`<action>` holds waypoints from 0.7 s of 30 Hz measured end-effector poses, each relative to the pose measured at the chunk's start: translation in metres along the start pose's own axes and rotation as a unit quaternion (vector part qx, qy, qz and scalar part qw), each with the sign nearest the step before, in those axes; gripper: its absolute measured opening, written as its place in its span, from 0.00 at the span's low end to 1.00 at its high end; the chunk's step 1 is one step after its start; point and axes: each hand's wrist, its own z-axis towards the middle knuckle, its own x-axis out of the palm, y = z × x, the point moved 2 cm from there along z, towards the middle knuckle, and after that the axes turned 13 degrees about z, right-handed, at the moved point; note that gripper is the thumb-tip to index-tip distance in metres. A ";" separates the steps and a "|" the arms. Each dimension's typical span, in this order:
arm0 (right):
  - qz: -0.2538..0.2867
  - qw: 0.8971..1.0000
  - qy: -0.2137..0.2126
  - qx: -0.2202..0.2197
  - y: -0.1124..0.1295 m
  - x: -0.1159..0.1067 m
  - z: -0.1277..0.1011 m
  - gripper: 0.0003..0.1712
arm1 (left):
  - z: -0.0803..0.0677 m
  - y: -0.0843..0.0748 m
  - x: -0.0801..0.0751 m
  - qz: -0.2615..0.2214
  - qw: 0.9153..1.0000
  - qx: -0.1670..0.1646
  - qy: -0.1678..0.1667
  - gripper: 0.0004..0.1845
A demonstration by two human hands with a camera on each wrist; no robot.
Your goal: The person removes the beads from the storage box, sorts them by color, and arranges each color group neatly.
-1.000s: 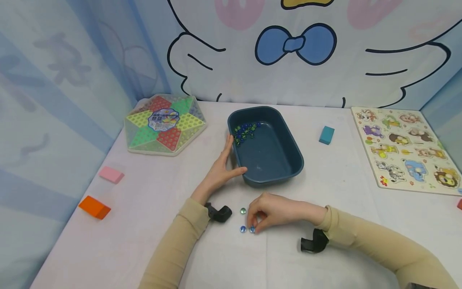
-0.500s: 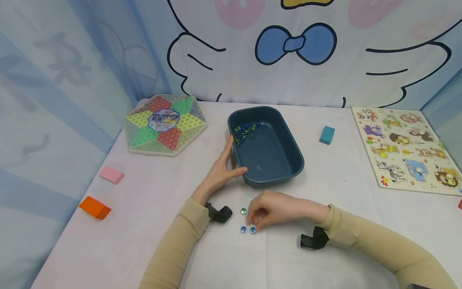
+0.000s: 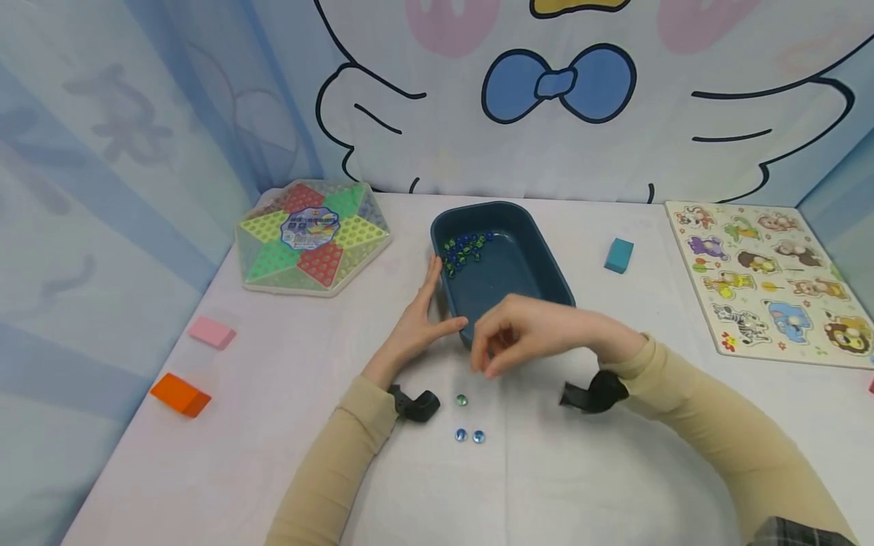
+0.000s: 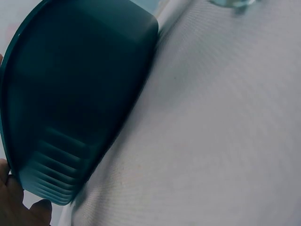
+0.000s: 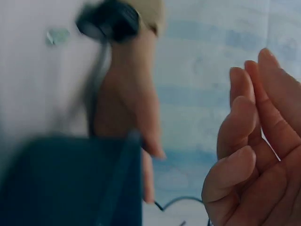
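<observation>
Now the right hand [image 3: 529, 334] is raised from the marbles [image 3: 470, 435] towards the bin [image 3: 539, 262], fingers curled, contents indiscernible; the open left hand [image 3: 416, 322] is pressed against it.

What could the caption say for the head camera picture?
Left hand steadies a dark teal tub; right hand hovers above three marbles.

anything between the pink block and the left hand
No, bare white tablecloth from the pink block to the left hand, in the head view.
</observation>
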 end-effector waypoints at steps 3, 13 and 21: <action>0.032 0.999 -0.033 0.012 0.005 -0.029 0.006 0.07 | 0.000 0.000 0.000 0.001 1.000 -0.005 -0.001 0.58; 0.104 0.985 -0.119 0.073 -0.023 -0.083 0.027 0.13 | 0.000 0.000 0.000 0.004 1.000 -0.016 0.007 0.52; 0.049 0.976 -0.136 0.160 -0.058 -0.101 0.043 0.14 | 0.000 0.001 0.000 -0.001 1.000 -0.011 0.007 0.52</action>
